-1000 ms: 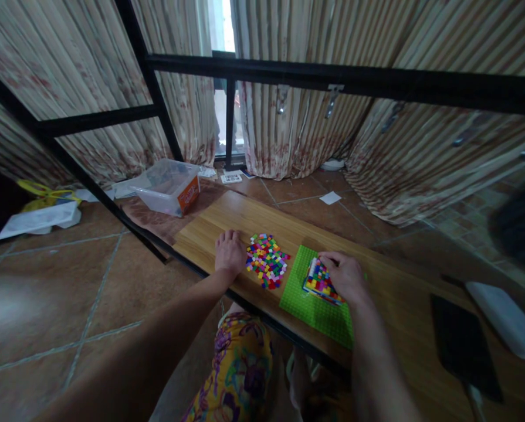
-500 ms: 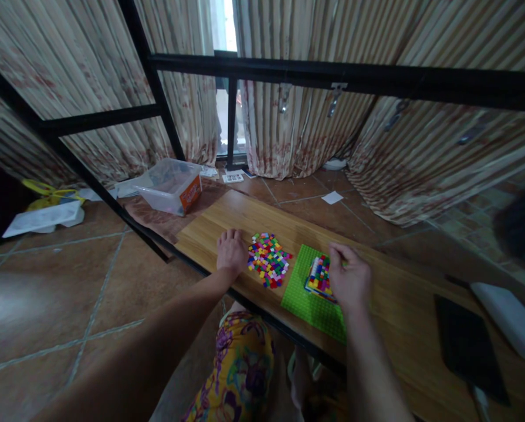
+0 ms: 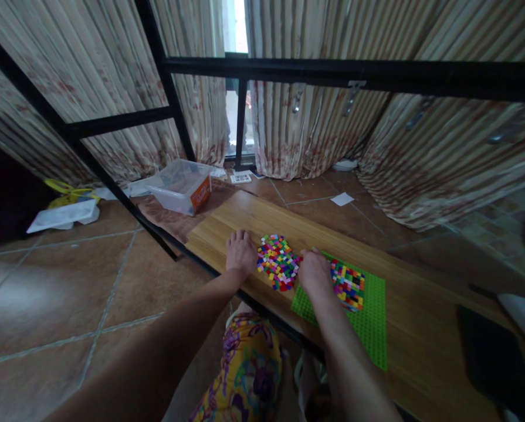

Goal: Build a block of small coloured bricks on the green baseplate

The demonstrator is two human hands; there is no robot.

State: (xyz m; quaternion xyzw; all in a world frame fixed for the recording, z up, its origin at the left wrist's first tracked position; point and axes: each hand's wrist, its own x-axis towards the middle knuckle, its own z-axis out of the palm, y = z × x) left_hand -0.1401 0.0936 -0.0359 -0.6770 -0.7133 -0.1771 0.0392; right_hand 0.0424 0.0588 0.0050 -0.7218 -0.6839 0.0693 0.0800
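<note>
My left hand (image 3: 241, 253) rests on the wooden board, palm down with its fingers laid forward, just left of a loose pile of small coloured bricks (image 3: 278, 262). At the pile's right edge is my right hand (image 3: 314, 271), its fingers drawn together; whether a small brick is between the fingertips is hidden. Beneath and beside that hand lies a green studded baseplate (image 3: 374, 322). On it sits a block of multicoloured bricks (image 3: 349, 284), partly covered by my right hand.
A clear plastic box (image 3: 178, 190) with an orange label stands past the board's far left end. A dark flat object (image 3: 486, 351) lies on the wooden board (image 3: 420, 305) at the right. A black metal frame (image 3: 288, 67) crosses in front of striped curtains.
My right hand has moved left from the brick block to the pile's edge, uncovering more of the block and baseplate. My left hand stays beside the pile. The view has shifted slightly.
</note>
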